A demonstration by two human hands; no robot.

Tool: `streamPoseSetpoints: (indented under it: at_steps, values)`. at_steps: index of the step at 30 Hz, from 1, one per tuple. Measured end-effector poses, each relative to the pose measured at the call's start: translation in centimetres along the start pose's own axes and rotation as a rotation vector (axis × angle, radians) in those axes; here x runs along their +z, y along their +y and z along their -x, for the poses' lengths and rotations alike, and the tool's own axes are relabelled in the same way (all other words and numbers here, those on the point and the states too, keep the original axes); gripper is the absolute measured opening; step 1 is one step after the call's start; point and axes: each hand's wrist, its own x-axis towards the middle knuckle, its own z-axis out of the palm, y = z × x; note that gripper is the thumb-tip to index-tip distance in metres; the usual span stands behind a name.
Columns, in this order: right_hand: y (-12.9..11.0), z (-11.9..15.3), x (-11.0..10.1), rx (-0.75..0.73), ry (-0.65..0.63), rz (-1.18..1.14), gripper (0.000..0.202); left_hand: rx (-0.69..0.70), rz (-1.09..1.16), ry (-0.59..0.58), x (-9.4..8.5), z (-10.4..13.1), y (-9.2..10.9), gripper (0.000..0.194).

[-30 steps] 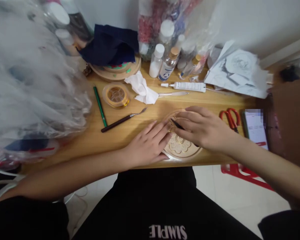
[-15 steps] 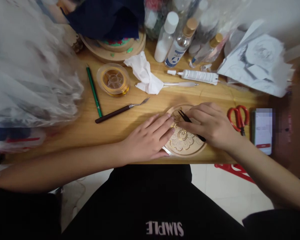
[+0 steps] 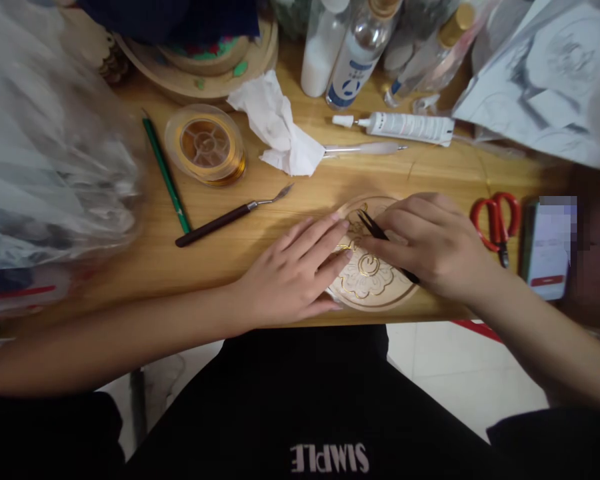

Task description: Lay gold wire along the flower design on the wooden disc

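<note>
A round wooden plaque (image 3: 380, 303) lies near the table's front edge, with a drawn flower pattern partly outlined in gold wire (image 3: 369, 265). My left hand (image 3: 295, 270) rests flat over its left side, fingers stretched out and fingertips on the wood. Black tweezers (image 3: 375, 229) are held in my right hand (image 3: 433, 247), their tips over the upper part of the pattern. Whether the tips grip a bit of wire is too small to tell. My right hand covers the plaque's right side.
Behind the plaque lie a palette knife (image 3: 220, 223), green pencil (image 3: 165, 170), spool of gold wire (image 3: 205, 147), crumpled tissue (image 3: 285, 133) and glue tube (image 3: 410, 127). Bottles (image 3: 353, 60) stand farther back. Red-handled scissors (image 3: 495, 223) and a phone (image 3: 547, 257) are at right; a plastic bag (image 3: 55, 147) bulges at left.
The camera view has shifted closer, so objects on the table look larger and spread outward. My left hand stays on the plaque; my right hand still holds the tweezers over the upper pattern.
</note>
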Motion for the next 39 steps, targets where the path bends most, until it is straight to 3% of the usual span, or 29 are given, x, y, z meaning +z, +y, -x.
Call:
streamPoseSetpoints:
  at_steps: [6, 9, 13, 17, 19, 25, 39]
  values:
    - [-0.1, 0.1, 0.1, -0.014, 0.043, 0.025, 0.026, -0.009, 0.006, 0.015, 0.0, 0.0, 0.0, 0.065]
    - [-0.7, 0.9, 0.1, 0.073, 0.135, -0.001, 0.013, -0.017, 0.003, 0.019, 0.1, 0.0, 0.0, 0.062]
    - [-3.7, 2.6, -0.1, 0.342, 0.341, -0.220, 0.030, -0.012, -0.006, 0.028, 0.1, 0.0, 0.1, 0.061]
    - [-7.9, 3.7, 0.5, 0.841, 0.431, -0.513, 0.052, -0.012, -0.022, 0.022, 0.0, -0.2, 0.1, 0.058]
    - [-9.4, 3.6, 0.9, 0.944, 0.411, -0.547, 0.045, -0.006, -0.029, 0.020, -0.1, -0.2, 0.1, 0.057]
    - [-10.1, 2.1, 1.6, 0.873, 0.381, -0.351, 0.026, 0.006, -0.040, 0.037, -0.1, -0.3, 0.0, 0.056]
    - [-10.5, 1.4, 2.0, 0.835, 0.376, -0.324, 0.027, 0.006, -0.036, 0.019, -0.2, -0.2, 0.1, 0.055]
